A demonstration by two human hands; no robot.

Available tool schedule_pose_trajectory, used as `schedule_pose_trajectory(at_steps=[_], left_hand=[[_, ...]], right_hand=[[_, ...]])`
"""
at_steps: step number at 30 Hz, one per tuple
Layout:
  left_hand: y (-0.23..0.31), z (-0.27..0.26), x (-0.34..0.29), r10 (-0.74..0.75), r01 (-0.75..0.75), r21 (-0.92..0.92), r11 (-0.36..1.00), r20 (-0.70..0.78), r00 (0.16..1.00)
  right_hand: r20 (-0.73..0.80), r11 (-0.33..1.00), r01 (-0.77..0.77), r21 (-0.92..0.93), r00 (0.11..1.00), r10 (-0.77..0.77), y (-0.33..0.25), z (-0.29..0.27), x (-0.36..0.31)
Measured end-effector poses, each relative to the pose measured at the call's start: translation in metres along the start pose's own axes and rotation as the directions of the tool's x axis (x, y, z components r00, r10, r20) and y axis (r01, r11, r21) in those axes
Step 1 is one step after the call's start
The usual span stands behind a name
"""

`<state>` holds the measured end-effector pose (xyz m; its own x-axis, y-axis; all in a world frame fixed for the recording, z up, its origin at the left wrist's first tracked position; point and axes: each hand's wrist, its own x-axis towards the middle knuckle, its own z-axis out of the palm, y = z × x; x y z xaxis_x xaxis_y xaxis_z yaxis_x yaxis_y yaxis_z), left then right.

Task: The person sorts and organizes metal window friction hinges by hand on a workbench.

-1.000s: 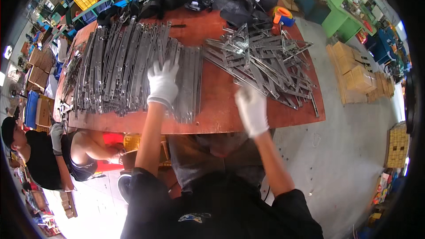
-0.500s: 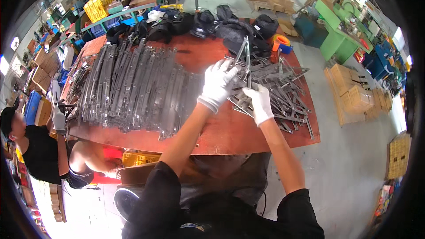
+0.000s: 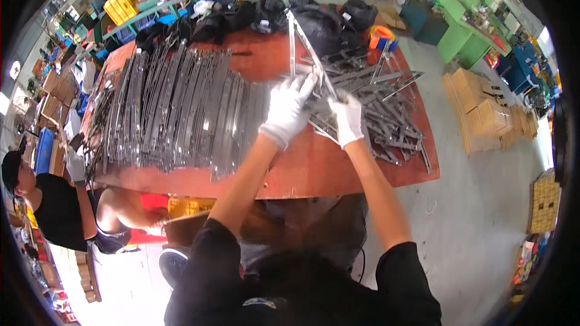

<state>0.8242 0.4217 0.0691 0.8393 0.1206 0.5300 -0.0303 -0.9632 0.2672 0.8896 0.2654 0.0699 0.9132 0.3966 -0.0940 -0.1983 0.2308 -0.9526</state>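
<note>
Both my hands wear white gloves and are raised over the red table [image 3: 290,178]. Between them a hinged metal bracket [image 3: 310,50] stands tilted, its two thin arms spread in a narrow V from a joint at the top. My left hand [image 3: 285,111] is closed around the lower part of the V. The bracket's longer arm runs down to my right hand [image 3: 347,122], whose fingers pinch its end. Under and beyond my right hand lies a tangled heap of similar metal brackets [image 3: 396,117]. To the left, long flat metal strips [image 3: 181,108] lie side by side in dense rows.
Black bags [image 3: 317,27] line the table's far edge, beside an orange and blue tape roll [image 3: 382,39]. At the left, a seated co-worker [image 3: 57,205] in black works with gloved hands. Cardboard boxes [image 3: 483,117] stand on the floor at right, near a green machine [image 3: 453,42].
The bracket's top has swung leftward, and its longer arm now slants down to the right instead of standing nearly upright. Both hands have shifted slightly left. The whole view has tilted a little.
</note>
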Motion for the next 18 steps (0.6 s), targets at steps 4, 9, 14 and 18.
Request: schedule_pose_trajectory(at_steps=[4,9,14,18], left_hand=[[-0.019,-0.003,0.008,0.21,-0.24,-0.063,0.969,-0.312,0.927],[0.042,-0.07,0.011,-0.309,-0.017,-0.869,0.495,-0.194,0.931],[0.052,-0.117,-0.031,-0.261,0.176,-0.971,0.159,0.131,0.957],[0.074,-0.097,-0.065,-0.165,0.239,-0.971,-0.033,0.241,0.957]], right_hand=[[0.073,0.996,-0.044,0.073,0.997,0.038,-0.049,0.03,-0.056],[0.442,0.93,0.301,-0.211,0.878,-0.184,-0.105,-0.024,-0.136],[0.419,-0.077,0.5,-0.862,0.621,-0.662,-0.12,-0.064,-0.167],[0.302,0.635,-0.202,-0.746,0.747,0.593,-0.103,-0.081,-0.193]])
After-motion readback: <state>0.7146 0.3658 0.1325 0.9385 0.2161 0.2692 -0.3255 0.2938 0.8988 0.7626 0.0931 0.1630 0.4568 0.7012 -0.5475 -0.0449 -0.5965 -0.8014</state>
